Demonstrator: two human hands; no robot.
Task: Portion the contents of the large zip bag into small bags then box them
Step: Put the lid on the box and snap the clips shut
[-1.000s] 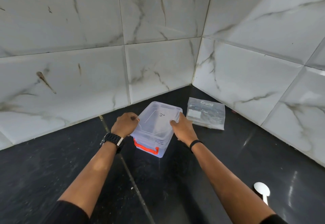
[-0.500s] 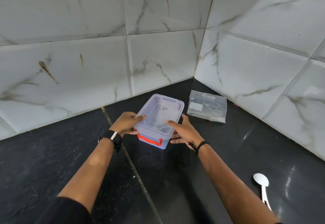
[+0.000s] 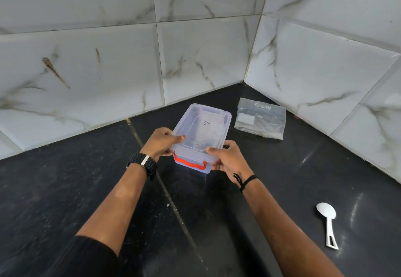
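Black counter [image 3: 65,189] meets marble-tiled corner walls [image 3: 86,70].

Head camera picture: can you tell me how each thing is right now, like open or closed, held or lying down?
Clear box: lid on, held in both hands.
Red clasp: on the box's near end, looks down.
Zip bag: lying flat on the counter, untouched.
White spoon: lying on the counter, untouched.
Left hand: grips the box's near left corner.
Right hand: grips its near right corner.

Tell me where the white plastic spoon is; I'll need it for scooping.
In the head view, the white plastic spoon lies on the black countertop, lower right, beyond the right forearm.
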